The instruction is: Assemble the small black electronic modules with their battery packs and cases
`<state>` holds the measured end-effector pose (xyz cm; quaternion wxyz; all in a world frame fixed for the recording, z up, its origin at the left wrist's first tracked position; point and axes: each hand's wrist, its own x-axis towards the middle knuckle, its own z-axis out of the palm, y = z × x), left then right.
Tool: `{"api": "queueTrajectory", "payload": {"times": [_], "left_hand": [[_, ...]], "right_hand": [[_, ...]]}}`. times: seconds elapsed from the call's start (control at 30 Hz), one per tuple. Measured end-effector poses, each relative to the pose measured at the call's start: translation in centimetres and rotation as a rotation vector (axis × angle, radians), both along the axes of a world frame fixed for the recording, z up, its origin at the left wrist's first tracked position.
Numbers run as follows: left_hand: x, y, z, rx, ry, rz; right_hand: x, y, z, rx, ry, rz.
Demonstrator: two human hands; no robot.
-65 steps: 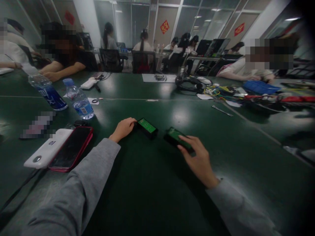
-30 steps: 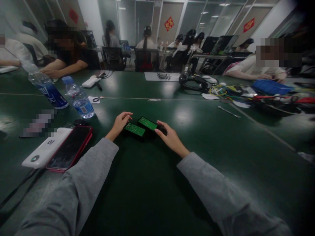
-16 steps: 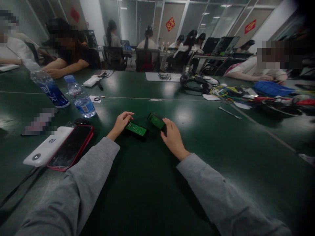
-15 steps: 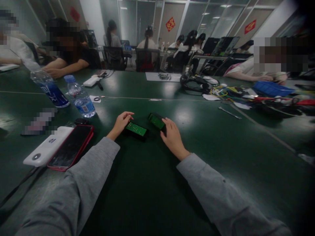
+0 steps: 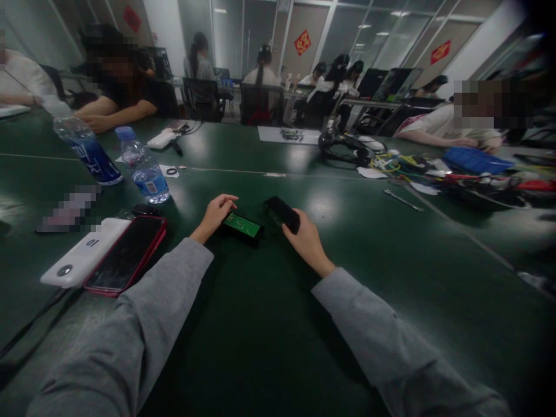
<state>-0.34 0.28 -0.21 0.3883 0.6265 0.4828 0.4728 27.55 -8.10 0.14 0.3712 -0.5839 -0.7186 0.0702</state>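
My left hand (image 5: pixel 216 217) is at the left end of a shallow black case with a green circuit board (image 5: pixel 243 225) facing up in it. Its fingers are curled at the case's end, the index finger reaching past the far edge; part of the grip is hidden. My right hand (image 5: pixel 306 237) is closed around a second black case (image 5: pixel 284 212), thumb on the near side and fingers behind. That case is tilted, its dark outer face turned up and only a faint green strip showing at its near side. A small gap separates the two cases.
To the left lie a red-cased phone (image 5: pixel 125 255), a white device (image 5: pixel 84 252) and two bottles, one clear (image 5: pixel 147 171) and one blue-labelled (image 5: pixel 89 150). A wrench (image 5: pixel 403 200), tangled cables (image 5: pixel 406 162) and a blue tray (image 5: pixel 478 160) are at the right. People sit around.
My right hand has turned its case over: the green board that faced me is now mostly hidden behind the black outer face. My left hand and its case have barely moved.
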Motion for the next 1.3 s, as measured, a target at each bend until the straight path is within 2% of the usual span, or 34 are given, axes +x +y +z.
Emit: {"api": "queueTrajectory", "payload": {"times": [0.13,0.23,0.5,0.57,0.67,0.73,0.8,0.87,0.93,1.03,1.1,1.3], "left_hand": [[-0.1,0.0,-0.1,0.002,-0.002,-0.014],[-0.2,-0.1,-0.1,-0.009,-0.001,-0.012],[-0.1,0.1,-0.2,0.004,-0.009,-0.016],[-0.1,0.1,-0.2,0.006,-0.011,-0.02],[0.0,0.0,0.0,0.005,-0.007,-0.01],[0.1,-0.1,0.1,-0.005,-0.005,-0.002],[0.1,-0.1,0.1,-0.007,-0.005,-0.003],[0.1,0.0,0.0,-0.003,-0.007,-0.01],[0.1,0.1,-0.2,0.003,-0.007,-0.02],[0.0,0.1,-0.3,0.004,-0.005,-0.022],[-0.1,0.1,-0.3,0.002,-0.007,-0.02],[-0.1,0.0,-0.2,-0.012,-0.003,-0.016]], "right_hand": [[-0.1,-0.6,0.4,0.169,-0.236,0.02],[-0.3,-0.8,0.5,0.165,-0.296,0.091],[-0.5,-1.0,0.3,0.054,-0.234,0.13],[-0.6,-1.0,0.5,0.086,-0.175,0.125],[0.0,-0.9,1.5,0.226,-0.079,0.054],[1.9,-1.1,2.5,0.339,-0.051,-0.051],[5.4,-1.5,3.0,0.443,-0.063,-0.187],[10.2,-2.3,2.7,0.517,-0.1,-0.323],[15.3,-3.5,1.6,0.539,-0.173,-0.436],[21.2,-5.5,-0.7,0.466,-0.215,-0.504],[23.4,-6.5,-2.2,0.4,-0.21,-0.51],[25.5,-6.6,-4.6,0.2,-0.236,-0.434]]}}
